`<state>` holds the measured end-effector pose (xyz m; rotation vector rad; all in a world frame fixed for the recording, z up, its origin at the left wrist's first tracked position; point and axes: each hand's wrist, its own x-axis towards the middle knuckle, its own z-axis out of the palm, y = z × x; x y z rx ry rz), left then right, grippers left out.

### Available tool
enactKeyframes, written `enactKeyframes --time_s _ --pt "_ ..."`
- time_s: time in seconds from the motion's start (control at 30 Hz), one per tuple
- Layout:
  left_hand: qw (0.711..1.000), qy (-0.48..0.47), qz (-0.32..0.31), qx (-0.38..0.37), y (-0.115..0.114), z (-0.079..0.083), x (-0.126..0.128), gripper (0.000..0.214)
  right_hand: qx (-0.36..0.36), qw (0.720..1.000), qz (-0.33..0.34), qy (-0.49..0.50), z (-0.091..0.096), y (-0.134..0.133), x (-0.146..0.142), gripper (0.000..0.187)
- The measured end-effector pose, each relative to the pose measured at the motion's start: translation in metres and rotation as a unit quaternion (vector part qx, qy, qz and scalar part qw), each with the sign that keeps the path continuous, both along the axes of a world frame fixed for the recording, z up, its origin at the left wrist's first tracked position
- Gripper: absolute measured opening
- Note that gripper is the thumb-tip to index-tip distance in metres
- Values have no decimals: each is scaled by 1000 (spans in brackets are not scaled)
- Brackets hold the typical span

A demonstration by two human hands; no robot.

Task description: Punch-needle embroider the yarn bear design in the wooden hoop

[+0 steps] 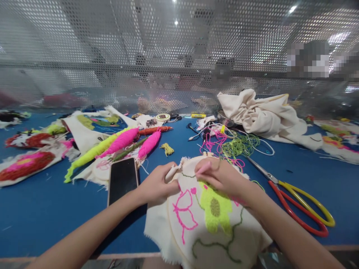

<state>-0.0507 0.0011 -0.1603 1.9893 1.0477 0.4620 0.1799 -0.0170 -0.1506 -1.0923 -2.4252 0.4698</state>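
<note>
An embroidery hoop (171,224) with cream cloth stretched in it lies at the near table edge. The cloth shows a pink outlined flower (183,213), a neon yellow-green filled shape (214,209) and a dark green stem line. My left hand (157,185) is closed on the hoop's left rim and the cloth there. My right hand (221,175) rests on top of the cloth with its fingers pinched together; a pink-tipped tool or nail shows at its fingertips, and what it pinches is too small to name.
A black phone (122,179) lies left of the hoop. Large scissors (297,200) with yellow and red handles lie to the right. Skeins of neon yarn (123,144), loose tangled thread (238,145), a crumpled cream cloth (263,114) and finished embroideries (25,164) cover the blue table (50,209).
</note>
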Motion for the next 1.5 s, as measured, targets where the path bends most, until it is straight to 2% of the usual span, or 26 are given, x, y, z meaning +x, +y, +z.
enactKeyframes --time_s 0.1,0.2,0.4,0.53,0.6,0.7,0.83,0.97,1.13,1.2,1.3,1.37,1.5 --pt "1000 16 3 6 1 0 0 14 -46 998 -51 14 4 -1 4 26" --pt "1000 29 3 10 1 0 0 13 -70 995 -57 39 7 -1 8 27" --pt "1000 19 1 15 -1 -1 0 14 -11 998 -4 54 3 2 6 16" --pt "1000 4 3 16 -1 -1 1 15 31 999 27 17 -3 3 2 11" --pt "1000 5 6 8 0 0 1 14 28 1000 -4 9 -3 3 1 16" --pt "1000 18 7 -5 1 0 1 14 -20 996 -77 27 -2 0 4 26" --pt "999 30 9 -8 1 -1 1 14 -44 993 -103 45 0 -3 11 27" --pt "1000 29 7 0 1 -2 0 14 -26 995 -77 56 -1 0 11 22" --pt "1000 10 3 14 0 -2 1 13 31 999 -18 10 -5 2 3 14" --pt "1000 17 5 10 0 -2 1 13 22 999 -35 16 -7 1 2 16" --pt "999 38 9 1 1 -2 1 14 -48 989 -102 100 -10 -2 3 20" --pt "999 48 10 1 2 -3 0 14 -70 978 -130 148 -12 -4 5 21" --pt "999 54 10 0 2 -3 0 14 -63 980 -141 129 -12 -6 7 23"
